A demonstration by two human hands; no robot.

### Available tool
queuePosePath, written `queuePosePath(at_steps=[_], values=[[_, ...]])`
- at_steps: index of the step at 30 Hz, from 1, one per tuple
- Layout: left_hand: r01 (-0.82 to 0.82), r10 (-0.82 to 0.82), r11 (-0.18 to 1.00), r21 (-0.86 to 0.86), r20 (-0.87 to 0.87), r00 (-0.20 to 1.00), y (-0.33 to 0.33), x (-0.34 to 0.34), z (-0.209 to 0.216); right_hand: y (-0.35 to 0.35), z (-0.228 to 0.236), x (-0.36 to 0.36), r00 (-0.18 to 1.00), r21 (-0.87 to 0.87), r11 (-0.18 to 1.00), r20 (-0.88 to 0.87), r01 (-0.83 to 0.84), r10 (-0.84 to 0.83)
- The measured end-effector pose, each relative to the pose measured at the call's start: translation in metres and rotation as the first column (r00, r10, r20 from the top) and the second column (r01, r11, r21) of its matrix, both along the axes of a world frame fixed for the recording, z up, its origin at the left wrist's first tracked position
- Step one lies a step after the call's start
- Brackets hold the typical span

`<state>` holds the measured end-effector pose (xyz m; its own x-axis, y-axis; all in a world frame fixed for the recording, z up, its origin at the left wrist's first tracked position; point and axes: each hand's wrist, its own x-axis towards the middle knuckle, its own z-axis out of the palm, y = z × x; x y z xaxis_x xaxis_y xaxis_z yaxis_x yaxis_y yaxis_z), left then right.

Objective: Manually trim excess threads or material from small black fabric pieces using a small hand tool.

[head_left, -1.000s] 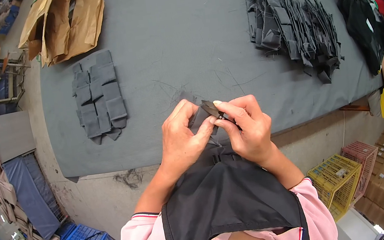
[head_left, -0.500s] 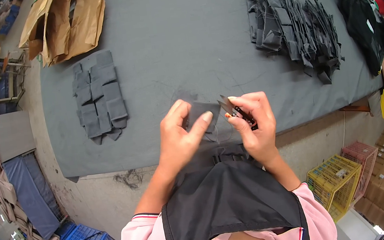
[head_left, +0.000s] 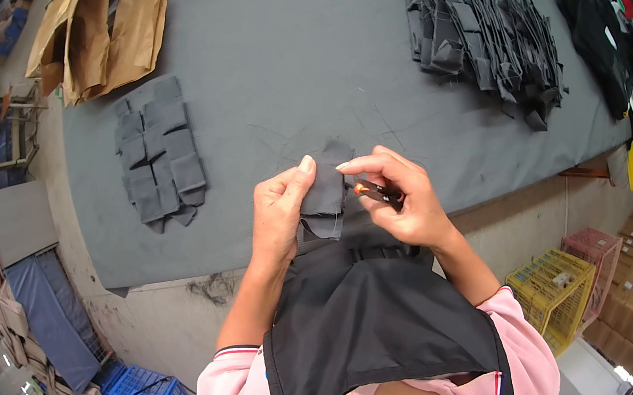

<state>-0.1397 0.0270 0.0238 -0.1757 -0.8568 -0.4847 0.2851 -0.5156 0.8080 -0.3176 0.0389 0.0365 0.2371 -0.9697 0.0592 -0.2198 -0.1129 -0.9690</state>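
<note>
A dark grey fabric piece (head_left: 325, 190) is held up over the bench (head_left: 299, 64), close to the middle of its near edge. Both forearms are brought in from the lower edge and angled toward each other. The left hand (head_left: 274, 207) is turned thumb-up, and the left border of the piece is pinched between the thumb and fingers that are largely hidden. The right hand (head_left: 403, 200) is curled around black snips (head_left: 382, 194), with the index finger stretched toward the right border of the piece; whether it is touched cannot be told.

The blades of the snips are hard to make out, and the underside of the piece is concealed. Whether the bench top is met by the piece cannot be seen either. The long axis is run away from the body, the far end tipped slightly toward the right; at the near end a loose flap is shown.

By the left edge of the bench, a stack of grey pocketed pieces (head_left: 160, 154) is laid, and at the far left corner a brown paper bag (head_left: 101, 46) is cut off by the frame. A pile of dark strips (head_left: 485, 47) is set toward the right edge.
</note>
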Motion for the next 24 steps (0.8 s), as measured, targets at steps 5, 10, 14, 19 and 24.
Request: queuePosePath(at_steps=[5,10,14,19,24], values=[[0.205,-0.188,0.973,-0.111,0.143,0.972,-0.002,0.000,-0.016,-0.007,-0.015,0.009,0.997,-0.076,0.994,0.007,0.074,-0.074],[0.191,-0.184,0.981,0.047,-0.126,0.975,0.003,-0.005,-0.020,-0.021,-0.031,0.005,0.843,0.567,0.823,0.425,0.036,-0.330],[0.143,-0.145,0.982,0.120,0.009,0.989,0.000,-0.017,-0.024,-0.012,-0.051,0.007,0.894,0.451,0.870,0.278,0.201,-0.350],[-0.088,0.083,0.995,0.054,0.082,0.993,-0.004,-0.023,-0.029,0.032,-0.038,-0.016,0.938,0.004,0.944,-0.114,0.330,-0.327],[-0.060,0.062,0.998,-0.023,0.094,0.994,-0.002,-0.022,-0.038,0.043,-0.031,-0.020,0.971,0.089,0.967,-0.017,0.240,-0.240]])
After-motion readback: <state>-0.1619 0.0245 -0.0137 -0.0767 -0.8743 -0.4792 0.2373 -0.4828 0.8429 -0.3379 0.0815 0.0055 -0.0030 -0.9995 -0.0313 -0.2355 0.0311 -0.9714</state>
